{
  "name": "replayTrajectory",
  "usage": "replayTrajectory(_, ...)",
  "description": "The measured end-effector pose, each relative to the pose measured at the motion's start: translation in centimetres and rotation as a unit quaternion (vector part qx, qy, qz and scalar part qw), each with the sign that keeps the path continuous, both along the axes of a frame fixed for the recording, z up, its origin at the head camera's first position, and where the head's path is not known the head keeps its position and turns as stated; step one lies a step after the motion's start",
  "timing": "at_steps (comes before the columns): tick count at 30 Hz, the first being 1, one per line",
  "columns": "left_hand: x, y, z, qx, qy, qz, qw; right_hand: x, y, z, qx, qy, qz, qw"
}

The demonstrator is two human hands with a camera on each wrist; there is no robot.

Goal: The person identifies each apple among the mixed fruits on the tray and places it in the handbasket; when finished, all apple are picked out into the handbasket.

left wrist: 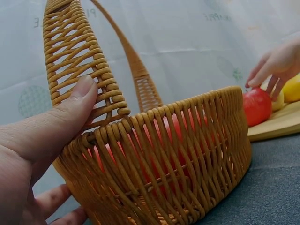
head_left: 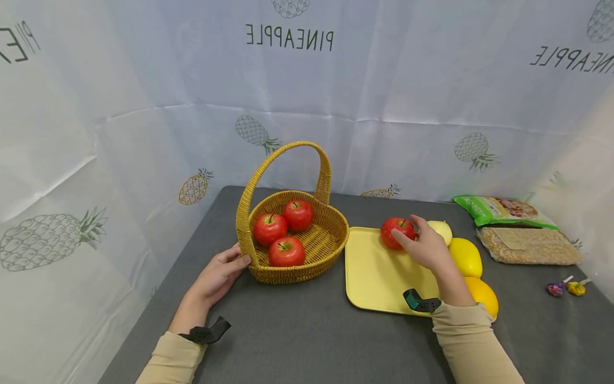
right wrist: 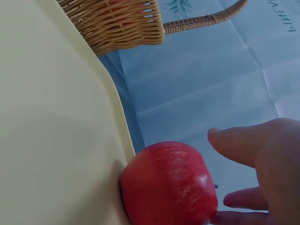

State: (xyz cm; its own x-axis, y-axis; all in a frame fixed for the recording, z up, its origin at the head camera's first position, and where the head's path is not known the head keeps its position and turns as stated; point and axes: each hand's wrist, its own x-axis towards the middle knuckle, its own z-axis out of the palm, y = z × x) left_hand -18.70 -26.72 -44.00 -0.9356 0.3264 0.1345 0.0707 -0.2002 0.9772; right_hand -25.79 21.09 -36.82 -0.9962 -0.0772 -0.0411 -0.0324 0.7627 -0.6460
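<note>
Here the red apple (head_left: 396,231) sits at the far edge of the yellow tray (head_left: 374,272), and the right hand (head_left: 424,246) lies directly on its right and near side, fingers spread loosely around it; the right-wrist view shows the thumb and fingers arched close to the fruit, touching it low down but not yet clenched on it. The apple is round, so it has no long axis to speak of; its stem end points roughly up. This hand is far nearer to it than the left hand (head_left: 218,277), which sits well to the left, thumb hooked over the rim of the wicker basket (head_left: 331,242) beside the foot of the handle, fingers under the wall. Three more red apples (head_left: 285,229) lie inside that basket, which stands just left of the tray. Right of the hand, a pale fruit (head_left: 442,230) and two yellow fruits (head_left: 465,257) lie along the tray's right edge. Farther right, two packets (head_left: 518,229) and two wrapped sweets (head_left: 566,288) rest on the grey tabletop (head_left: 297,330), backed by a pineapple-print sheet (head_left: 144,106).
</note>
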Motion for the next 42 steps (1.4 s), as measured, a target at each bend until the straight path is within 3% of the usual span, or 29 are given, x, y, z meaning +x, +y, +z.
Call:
replayTrajectory(13, 0.2, -0.1, 0.2, -0.003, -0.007, 0.011, 0.9999, -0.3, -1.0, -0.9, 0.016, 0.054, 0.011, 0.998)
replayTrajectory(22, 0.1, 0.0, 0.1, 0.0, -0.006, 0.005, 1.0, -0.3, -1.1, -1.3, 0.025, 0.056, 0.007, 0.998)
replayTrajectory(27, 0.0, 0.0, 0.1, 0.0, -0.002, 0.002, 1.0, -0.2, -1.2, -1.4, 0.006, 0.038, 0.003, 0.999)
replayTrajectory(37, 0.0, 0.0, 0.1, -0.005, 0.003, 0.001, 1.0, -0.3, -1.7, -1.6, -0.083, -0.03, -0.023, 0.996)
replayTrajectory(42, 0.0, 0.0, 0.0, -0.003, 0.005, 0.0, 1.0, -0.3, -1.8, -1.7, -0.096, -0.035, -0.014, 0.995)
